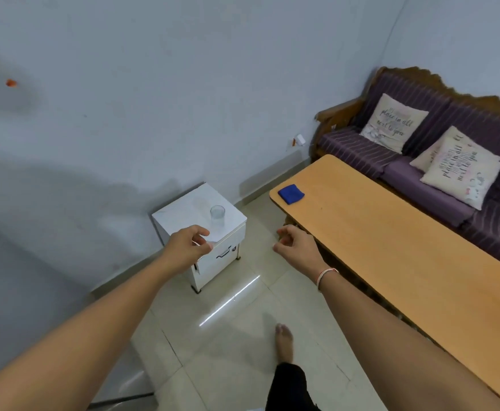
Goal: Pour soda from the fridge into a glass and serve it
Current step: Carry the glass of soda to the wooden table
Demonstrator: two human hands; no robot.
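Note:
An empty clear glass [217, 215] stands upright on top of a small white cabinet [183, 209] against the wall. My left hand [188, 247] hovers over the cabinet's near corner, short of the glass, fingers loosely curled and holding nothing. My right hand [296, 247] hangs in the air between the cabinet and the long wooden table [391, 232], fingers also loosely curled and empty. No soda bottle or can is in view. A grey appliance surface [11, 277], possibly the fridge, fills the left edge.
A folded blue cloth [290, 193] lies on the table's far end. Behind the table stands a purple sofa [420, 179] with cream cushions [392, 123]. My bare foot [284, 342] is on the tiled floor between cabinet and table.

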